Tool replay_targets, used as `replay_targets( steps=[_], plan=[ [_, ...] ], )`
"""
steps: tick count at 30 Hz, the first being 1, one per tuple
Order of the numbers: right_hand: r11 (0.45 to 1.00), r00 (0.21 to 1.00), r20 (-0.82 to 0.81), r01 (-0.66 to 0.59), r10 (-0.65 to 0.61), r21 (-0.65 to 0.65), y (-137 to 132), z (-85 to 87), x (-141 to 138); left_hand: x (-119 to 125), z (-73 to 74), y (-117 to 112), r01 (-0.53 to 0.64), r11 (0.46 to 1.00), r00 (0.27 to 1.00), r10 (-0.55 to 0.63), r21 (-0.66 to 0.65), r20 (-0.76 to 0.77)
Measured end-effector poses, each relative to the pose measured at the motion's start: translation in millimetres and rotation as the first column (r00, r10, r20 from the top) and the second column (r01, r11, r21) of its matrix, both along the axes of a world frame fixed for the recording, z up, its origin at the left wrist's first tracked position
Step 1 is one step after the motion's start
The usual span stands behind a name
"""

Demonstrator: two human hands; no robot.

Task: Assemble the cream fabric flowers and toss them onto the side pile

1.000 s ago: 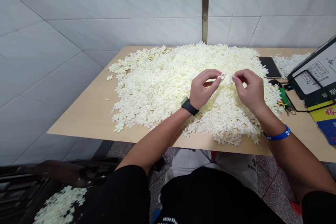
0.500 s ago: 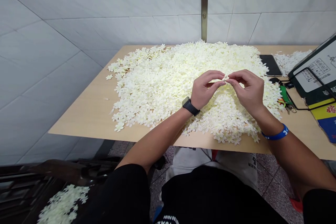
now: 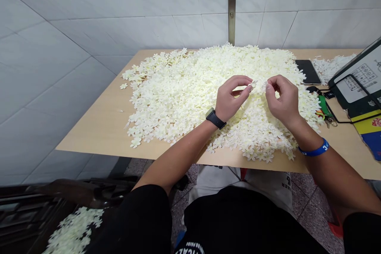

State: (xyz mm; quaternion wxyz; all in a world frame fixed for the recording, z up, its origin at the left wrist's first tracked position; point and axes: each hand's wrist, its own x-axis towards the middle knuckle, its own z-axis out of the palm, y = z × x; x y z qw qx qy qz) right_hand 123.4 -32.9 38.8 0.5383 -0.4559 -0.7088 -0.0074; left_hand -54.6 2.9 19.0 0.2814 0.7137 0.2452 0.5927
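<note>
A wide heap of cream-white fabric flowers [image 3: 184,87] covers most of the wooden table [image 3: 98,127]. Above the heap's right half, my left hand [image 3: 230,101] and my right hand [image 3: 281,99] face each other with thumbs and forefingers pinched. Between the fingertips sits a small white flower piece [image 3: 258,84], with a pinch on each of its ends. A black watch is on my left wrist and a blue band on my right.
A black phone [image 3: 308,71] lies at the back right, next to a smaller pile of white pieces [image 3: 333,63]. Keys with a green tag [image 3: 323,109], a dark clipboard [image 3: 357,83] and a yellow-blue packet [image 3: 372,131] crowd the right edge. More flowers [image 3: 74,230] lie below left.
My fingertips met half a second ago and have now drawn slightly apart, with the flower piece stretched between them. The heap and the other objects lie as before.
</note>
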Motion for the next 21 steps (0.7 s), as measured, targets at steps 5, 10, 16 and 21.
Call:
replay_targets(
  steps=[5, 10, 16, 21],
  plan=[
    [0.996, 0.994, 0.063, 0.092, -0.091, -0.005, 6, 1.7, 9, 0, -0.7, 2, -0.043, 0.999, 0.999, 0.043, 0.017, 0.004],
    [0.999, 0.996, 0.089, 0.022, -0.025, 0.025, 1, 2.0, 2, 2, -0.5, -1, -0.07, 0.996, 0.997, 0.072, 0.046, -0.03],
    [0.998, 0.993, 0.11, 0.039, -0.043, 0.04, -2, -1.9, -3, 3, -1.6, -2, -0.061, 0.995, 0.998, 0.063, 0.075, -0.025],
    [0.997, 0.992, 0.111, 0.055, -0.06, 0.045, 2, -4.8, 3, 2, -1.4, -1, -0.116, 0.99, 0.993, 0.118, 0.082, -0.028]
  ],
)
